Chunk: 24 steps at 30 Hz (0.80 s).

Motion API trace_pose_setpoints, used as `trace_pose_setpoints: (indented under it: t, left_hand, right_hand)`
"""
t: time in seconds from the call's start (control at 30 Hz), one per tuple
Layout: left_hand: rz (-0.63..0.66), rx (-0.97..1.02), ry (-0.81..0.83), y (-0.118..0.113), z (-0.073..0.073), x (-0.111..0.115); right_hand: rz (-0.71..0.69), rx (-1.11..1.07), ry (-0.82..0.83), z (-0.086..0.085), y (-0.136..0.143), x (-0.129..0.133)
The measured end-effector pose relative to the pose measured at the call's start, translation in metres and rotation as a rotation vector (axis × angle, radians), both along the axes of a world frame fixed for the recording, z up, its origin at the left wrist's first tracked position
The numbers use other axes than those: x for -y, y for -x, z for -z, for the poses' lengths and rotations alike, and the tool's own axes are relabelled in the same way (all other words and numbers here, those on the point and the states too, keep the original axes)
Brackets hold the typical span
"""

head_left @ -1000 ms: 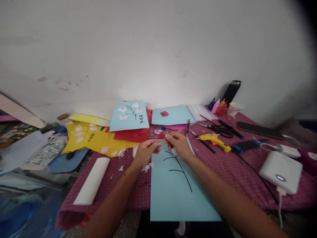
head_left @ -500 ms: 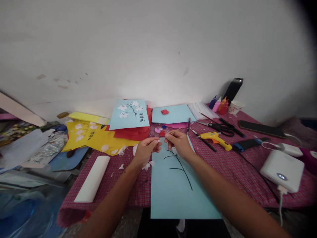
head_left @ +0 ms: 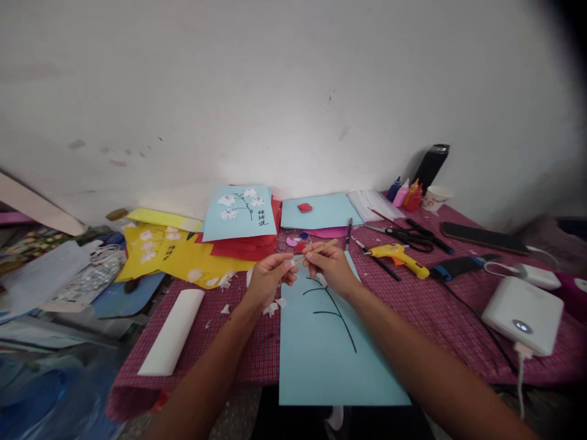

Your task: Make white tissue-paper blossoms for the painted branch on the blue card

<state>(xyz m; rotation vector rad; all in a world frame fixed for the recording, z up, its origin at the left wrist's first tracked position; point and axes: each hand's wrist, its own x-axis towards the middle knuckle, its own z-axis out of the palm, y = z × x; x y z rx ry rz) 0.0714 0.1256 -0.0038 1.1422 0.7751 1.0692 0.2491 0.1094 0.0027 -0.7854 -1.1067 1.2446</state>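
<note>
My right hand [head_left: 332, 269] is closed around a thin wooden stick [head_left: 328, 245], its lower end pointing left toward my other hand. My left hand [head_left: 270, 278] pinches thumb and forefinger together at that end, on what looks like a small white piece of paper, mostly hidden. Both hands are raised over the top of a light blue sheet [head_left: 316, 360] with black branch lines drawn on it. Torn white paper scraps [head_left: 271, 308] lie left of the sheet, beneath my left wrist.
A white paper roll [head_left: 172, 333] lies left. Behind are a finished blue flower picture [head_left: 238, 229] on red paper and yellow sheets [head_left: 183, 260]. To the right are a yellow glue gun [head_left: 398, 256], scissors [head_left: 408, 237], paint bottles [head_left: 403, 194], a paper cup [head_left: 435, 197] and a white power bank [head_left: 523, 315].
The stick in my right hand has tilted, and more of it shows, with its lower end now visible between my hands. My left hand has barely moved.
</note>
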Motion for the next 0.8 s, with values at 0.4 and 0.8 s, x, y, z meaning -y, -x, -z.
trace_pose_setpoints:
  t: [0.4,0.8]
  left_hand:
    - [0.021,0.022,0.027,-0.0040,-0.0041,0.0019]
    - [0.056,-0.005,-0.039,-0.0024,-0.0037,0.0037]
  right_hand:
    - [0.104,0.035,0.053,-0.0022,0.0020,-0.0023]
    - [0.072,-0.006,0.034,-0.0022,0.0011,-0.0014]
